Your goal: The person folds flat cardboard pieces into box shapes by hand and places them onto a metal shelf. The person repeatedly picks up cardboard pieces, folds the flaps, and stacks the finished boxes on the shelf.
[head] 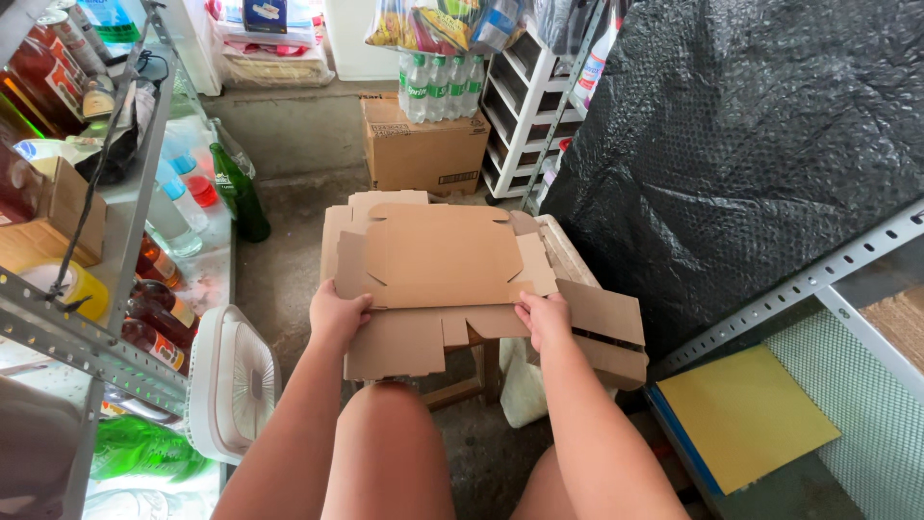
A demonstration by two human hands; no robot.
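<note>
1. The left hand [337, 316] grips the near left edge of a flat cardboard blank [443, 255]; thumb on top, fingers curled under the fold.
2. The right hand [545, 318] grips the near right edge of the same blank; thumb on top, fingers tucked beneath.
3. The blank lies unfolded on a stack of like blanks [597, 332], flaps spread to both sides; the stack rests on a small wooden stool [481, 371] just ahead of the person's knees.
4. Behind the stack a closed carton [423, 144] stands on the floor; a pack of clear bottles [438, 87] sits on top of it.
5. To the left, a metal rack [106, 279] holds bottles; a green bottle [241, 193] stands beside it; a white fan [236, 380] stands near the left knee.
6. To the right, black bubble wrap [751, 144] hangs over a shelf; a yellow sheet [746, 414] lies below it; white drawers [525, 106] stand by the carton.
</note>
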